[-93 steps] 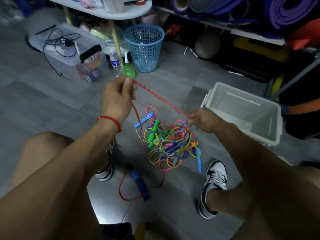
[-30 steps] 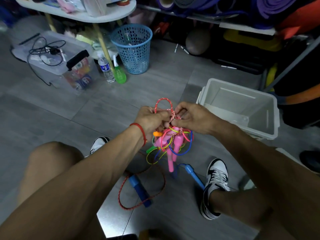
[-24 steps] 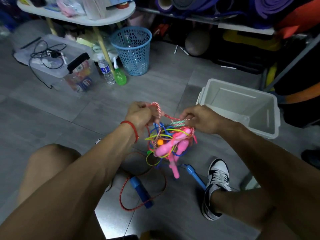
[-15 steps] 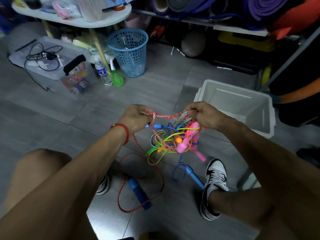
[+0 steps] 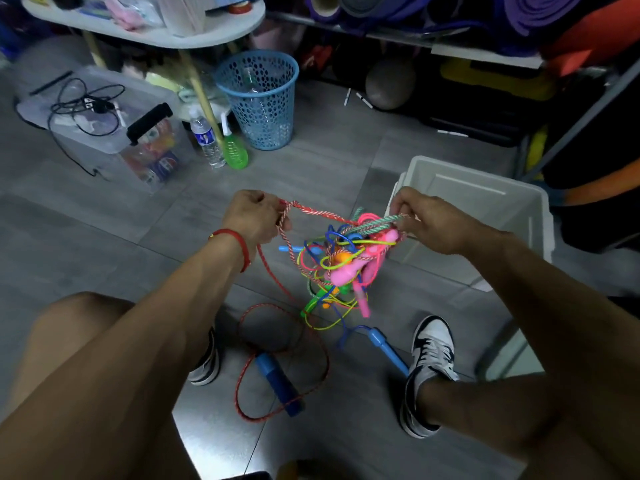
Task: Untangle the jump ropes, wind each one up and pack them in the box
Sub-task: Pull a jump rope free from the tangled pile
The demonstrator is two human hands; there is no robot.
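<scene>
A: Grip status?

B: Left hand (image 5: 251,216) curled round the red-and-white braided rope (image 5: 320,213). Right hand (image 5: 427,221) pinching a green-and-white braided rope (image 5: 381,221) at the top of the tangle.

A: Location of the jump ropes?

B: Tangle of jump ropes (image 5: 341,266) suspended between both hands, clear of the floor. Pink, yellow, green and blue cords knotted round pink handles. Red-and-white rope trailing down from the left hand to a loose loop on the grey tile floor (image 5: 104,244), ending at a blue handle (image 5: 278,384) between the shoes. Second blue handle (image 5: 386,348) lying just beside the right shoe (image 5: 429,368).

A: Box?

B: White box (image 5: 485,199) open on the floor, directly behind the right hand, near edge partly hidden by that hand.

A: Surroundings?

B: Blue mesh basket (image 5: 261,98) further back, beside a table leg. Water bottle (image 5: 206,140) and green spray bottle (image 5: 233,148) standing close together. Clear lidded bin (image 5: 114,126) to the left, with black cable on top.
</scene>
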